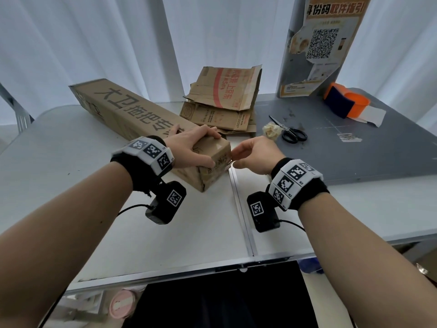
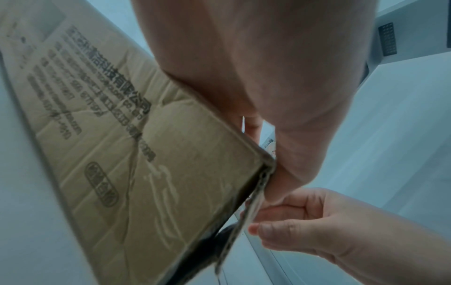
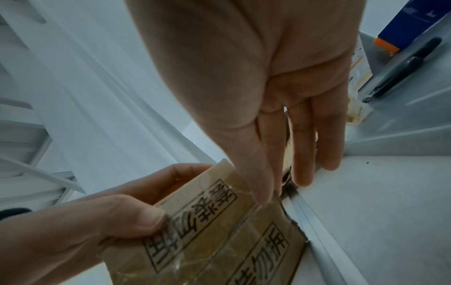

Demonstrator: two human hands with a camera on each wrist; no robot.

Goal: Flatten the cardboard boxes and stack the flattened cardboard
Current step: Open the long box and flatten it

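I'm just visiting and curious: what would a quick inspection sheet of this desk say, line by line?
Surface: white table with a metal seam; grey mat at right.
Job's things: long box lies unflattened; pile of flattened cardboard behind it.
Clutter: scissors, crumpled tape wad, orange tape dispenser.
Hands: left hand grips the box's near end; right hand has its fingertips at that end's taped edge.
Cables: black wires run from the wrist cameras.
Surroundings: white curtains; poster with a QR code.
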